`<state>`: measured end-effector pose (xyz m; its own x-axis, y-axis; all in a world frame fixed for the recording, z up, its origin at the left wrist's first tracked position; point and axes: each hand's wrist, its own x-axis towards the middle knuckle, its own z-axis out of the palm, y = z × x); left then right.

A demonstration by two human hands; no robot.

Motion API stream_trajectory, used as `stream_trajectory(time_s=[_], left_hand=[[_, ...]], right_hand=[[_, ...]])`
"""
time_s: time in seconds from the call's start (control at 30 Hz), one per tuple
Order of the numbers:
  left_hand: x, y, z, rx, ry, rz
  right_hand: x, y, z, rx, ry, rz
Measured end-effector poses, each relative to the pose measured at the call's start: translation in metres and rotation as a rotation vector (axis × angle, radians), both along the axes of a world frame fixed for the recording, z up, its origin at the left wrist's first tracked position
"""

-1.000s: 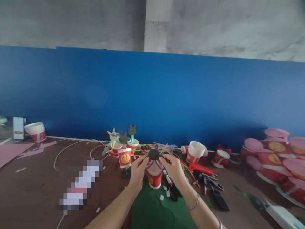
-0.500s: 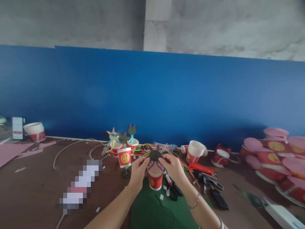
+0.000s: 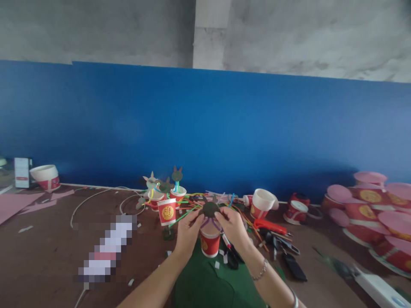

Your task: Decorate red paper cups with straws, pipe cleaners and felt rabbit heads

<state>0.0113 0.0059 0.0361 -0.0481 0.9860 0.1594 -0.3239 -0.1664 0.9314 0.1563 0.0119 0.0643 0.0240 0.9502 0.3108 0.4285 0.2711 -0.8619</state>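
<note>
Between my hands is a dark paper animal head (image 3: 210, 209) with pointed ears, above a red paper cup (image 3: 210, 245). Purple strips (image 3: 208, 222) run from under the head down over the cup's top. My left hand (image 3: 189, 231) pinches the head's left edge between thumb and fingers. On the opposite edge, my right hand (image 3: 233, 226) pinches it the same way. The cup stands on a dark green sheet (image 3: 205, 282). Close behind the left hand are a red-and-white paper cup (image 3: 167, 212) and other cups carrying animal heads (image 3: 177, 176).
Right of the hands lie a red-handled tool (image 3: 271, 226), black scissors (image 3: 233, 259) and a black object (image 3: 294, 267). Pink-topped red cups (image 3: 369, 209) are stacked at far right. A white cup (image 3: 263, 203) stands behind. At left are a blurred-out pale item (image 3: 109, 248), pink paper (image 3: 19, 205) and a phone (image 3: 22, 173).
The dark head has tilted slightly and now shows more of its flat face. Both hands keep their pinch on it, nearly in place. The view has shifted a little.
</note>
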Motion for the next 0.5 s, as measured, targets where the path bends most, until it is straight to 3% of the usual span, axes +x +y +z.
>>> stream_trajectory(time_s=[0.2, 0.5], left_hand=[[-0.0003, 0.0033, 0.0, -0.05, -0.063, 0.033], [-0.0009, 0.0047, -0.0024, -0.005, -0.044, 0.038]], right_hand=[[-0.0029, 0.0003, -0.0059, -0.024, 0.069, 0.053], [-0.0064, -0.0054, 0.0008, 0.061, -0.072, 0.019]])
